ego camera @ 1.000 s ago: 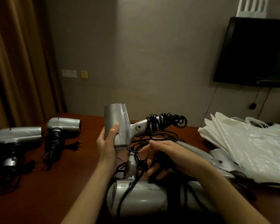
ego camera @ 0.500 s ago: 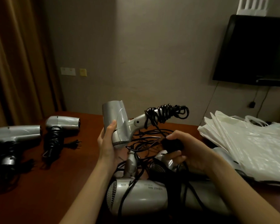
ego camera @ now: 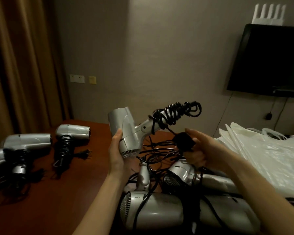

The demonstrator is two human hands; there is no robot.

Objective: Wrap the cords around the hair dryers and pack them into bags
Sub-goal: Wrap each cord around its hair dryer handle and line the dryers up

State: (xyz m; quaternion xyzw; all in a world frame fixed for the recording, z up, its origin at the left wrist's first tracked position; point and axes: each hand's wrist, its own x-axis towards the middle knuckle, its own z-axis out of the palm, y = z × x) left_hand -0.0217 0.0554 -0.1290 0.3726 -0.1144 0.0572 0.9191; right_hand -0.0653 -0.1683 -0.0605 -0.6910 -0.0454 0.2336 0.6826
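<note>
one silver hair dryer (ego camera: 126,131) is gripped at its barrel by the left hand (ego camera: 116,153), cord (ego camera: 173,114) coiled round its handle; the black plug (ego camera: 183,144) is pinched by the right hand (ego camera: 204,150).

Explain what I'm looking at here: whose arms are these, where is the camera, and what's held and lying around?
No machine: a person wears a camera on the head, looking down at their own hands. The left hand grips a silver dryer whose handle is wound with black cord. The right hand holds a black plug. On the brown table lie wrapped dryers at left, tangled dryers near the person, and white bags at right.
</note>
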